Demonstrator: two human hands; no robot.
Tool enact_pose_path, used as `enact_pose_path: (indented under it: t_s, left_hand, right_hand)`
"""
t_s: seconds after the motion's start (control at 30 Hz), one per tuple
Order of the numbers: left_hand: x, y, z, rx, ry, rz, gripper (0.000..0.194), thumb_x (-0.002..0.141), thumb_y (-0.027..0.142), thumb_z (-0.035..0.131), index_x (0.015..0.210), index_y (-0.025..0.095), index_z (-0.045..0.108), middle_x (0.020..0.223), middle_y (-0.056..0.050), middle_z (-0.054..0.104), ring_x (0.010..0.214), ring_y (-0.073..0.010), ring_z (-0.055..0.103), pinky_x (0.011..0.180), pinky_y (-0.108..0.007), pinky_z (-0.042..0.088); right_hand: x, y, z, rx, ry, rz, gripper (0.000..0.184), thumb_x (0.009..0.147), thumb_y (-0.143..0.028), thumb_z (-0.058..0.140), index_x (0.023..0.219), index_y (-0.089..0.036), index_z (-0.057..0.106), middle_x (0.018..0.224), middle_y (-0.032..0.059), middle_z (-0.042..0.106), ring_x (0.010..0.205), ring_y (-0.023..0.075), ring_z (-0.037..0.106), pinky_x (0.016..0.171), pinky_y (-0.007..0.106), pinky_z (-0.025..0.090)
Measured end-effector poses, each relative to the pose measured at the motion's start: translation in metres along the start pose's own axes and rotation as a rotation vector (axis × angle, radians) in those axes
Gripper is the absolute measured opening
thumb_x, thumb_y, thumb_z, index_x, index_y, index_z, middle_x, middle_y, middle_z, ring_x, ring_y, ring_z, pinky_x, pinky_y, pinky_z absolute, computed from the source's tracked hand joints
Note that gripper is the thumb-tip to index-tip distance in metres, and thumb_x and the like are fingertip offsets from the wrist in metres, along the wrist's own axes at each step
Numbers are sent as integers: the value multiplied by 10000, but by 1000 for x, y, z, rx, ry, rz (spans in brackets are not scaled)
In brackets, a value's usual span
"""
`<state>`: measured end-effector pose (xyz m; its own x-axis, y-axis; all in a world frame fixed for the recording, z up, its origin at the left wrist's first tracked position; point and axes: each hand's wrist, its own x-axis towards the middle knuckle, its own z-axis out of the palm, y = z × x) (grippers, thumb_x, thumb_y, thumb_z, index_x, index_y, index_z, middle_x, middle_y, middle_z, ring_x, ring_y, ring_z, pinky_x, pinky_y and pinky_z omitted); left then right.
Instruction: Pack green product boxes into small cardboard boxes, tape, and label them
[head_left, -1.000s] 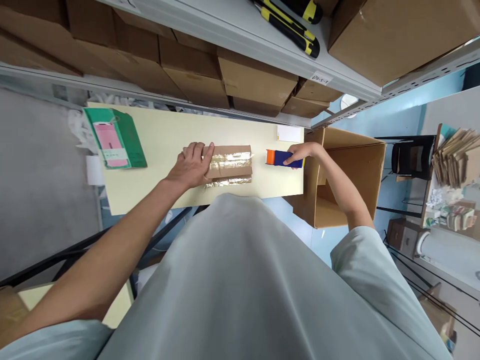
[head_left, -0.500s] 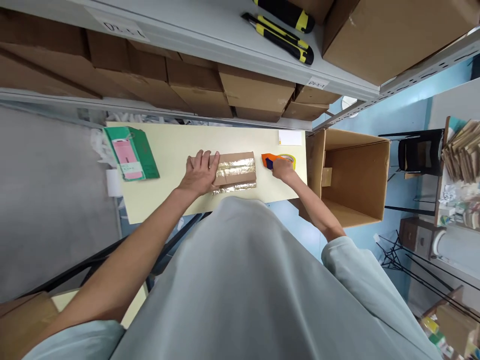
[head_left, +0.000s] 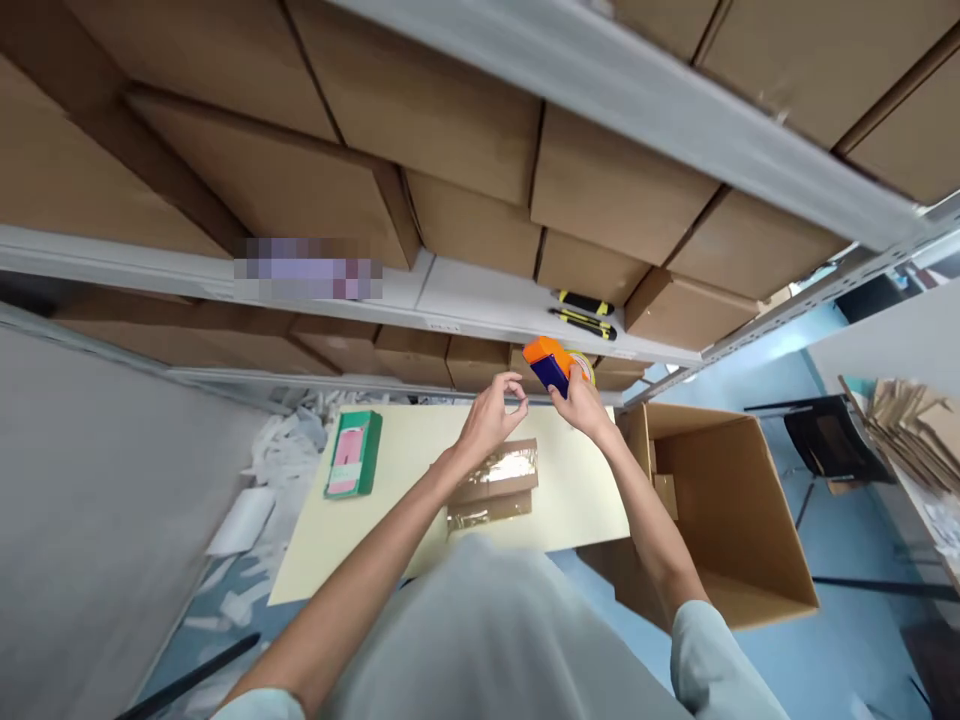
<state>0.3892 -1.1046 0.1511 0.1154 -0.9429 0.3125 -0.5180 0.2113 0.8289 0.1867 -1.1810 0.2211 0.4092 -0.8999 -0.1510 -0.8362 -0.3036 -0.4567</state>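
My right hand (head_left: 581,402) grips an orange and dark blue tape dispenser (head_left: 549,365), raised above the table in front of the shelf. A roll of yellow-edged tape (head_left: 583,368) sits on the dispenser. To its left is my left hand (head_left: 495,412), fingers curled, thumb apart, nothing visible between them and not touching the dispenser. Below the left hand, a brown cardboard package (head_left: 499,482) with shiny clear tape strips lies on the pale yellow table (head_left: 577,500); my left forearm partly hides it.
A green and pink box (head_left: 354,455) stands on the table's left part. Two box cutters (head_left: 583,322) lie on the shelf (head_left: 480,292) among cardboard boxes. At the right is a large open carton (head_left: 720,500). White scraps (head_left: 289,450) lie left of the table.
My left hand has left the package and risen toward the dispenser. My right hand has lifted the tape dispenser off the table. The view has tilted up, showing more shelf.
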Motion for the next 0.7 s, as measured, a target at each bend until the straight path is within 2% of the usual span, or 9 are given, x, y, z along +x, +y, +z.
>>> enact_pose_path:
  t_s: [0.17,0.27,0.33,0.5,0.63,0.7]
  left_hand:
    - [60,11,-36,-36,169,37,403,910,225,681,1296,253,568,971,2,777,954,-208,798,1005,-369,632]
    - [84,14,-57,-29,233,26,403,897,195,668,1288,247,584,977,-1,790,955,-204,806,1006,-373,641]
    - [91,15,-69,-30,261,4,416,890,178,660,1297,237,592,999,-10,801,956,-201,806,1005,-379,645]
    - [80,13,-83,-60,306,-27,380,922,204,638,1300,217,603,1037,-38,819,924,-196,800,987,-386,652]
    - [63,11,-76,-90,308,-80,326,919,223,637,1246,224,625,1023,-47,826,893,-204,794,957,-399,659]
    - [53,8,-70,-100,304,-108,320,904,235,658,1224,237,638,1010,-44,827,871,-210,788,943,-412,661]
  right_hand:
    - [72,-59,-31,-143,46,-217,567,1113,-337,520,1581,-30,431,1297,290,775,1230,428,756,1087,548,567]
    - [108,-90,-40,-266,15,-248,542,1116,-307,535,1579,-34,470,1348,290,779,1280,409,753,1140,527,534]
    - [127,-105,-41,-335,-31,-237,541,1118,-300,551,1587,-38,483,1389,283,777,1332,394,740,1187,511,503]
    - [159,-119,-35,-384,-91,-199,519,1109,-306,575,1555,-42,551,1432,276,767,1350,397,732,1204,503,500]
    - [173,-120,-30,-373,-72,-194,505,1099,-287,586,1537,-36,577,1459,278,744,1377,389,705,1238,499,491]
    - [175,-115,-27,-345,-4,-232,525,1075,-269,610,1540,-26,576,1531,289,690,1453,392,642,1287,515,452]
